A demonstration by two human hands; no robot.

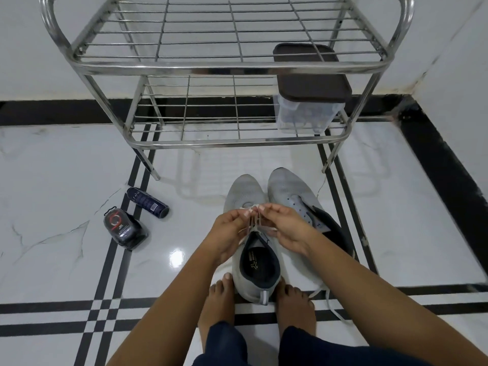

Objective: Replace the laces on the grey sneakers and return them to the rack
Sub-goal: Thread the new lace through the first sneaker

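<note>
Two grey sneakers stand side by side on the floor, toes toward the steel rack (227,66). The left sneaker (244,192) sits between my bare feet, its dark opening facing me. Over its tongue my left hand (229,228) and my right hand (284,227) each pinch strands of a pale lace (254,219), fingertips nearly meeting. The right sneaker (290,191) has bare eyelets and its tongue is folded open. A loose pale lace (331,307) trails on the floor by my right foot.
A clear box with a dark lid (311,83) stands on the rack's lower shelf at the right. A dark spray can (148,202) and a black packaged item (124,227) lie on the floor to the left. A wall corner rises at the right.
</note>
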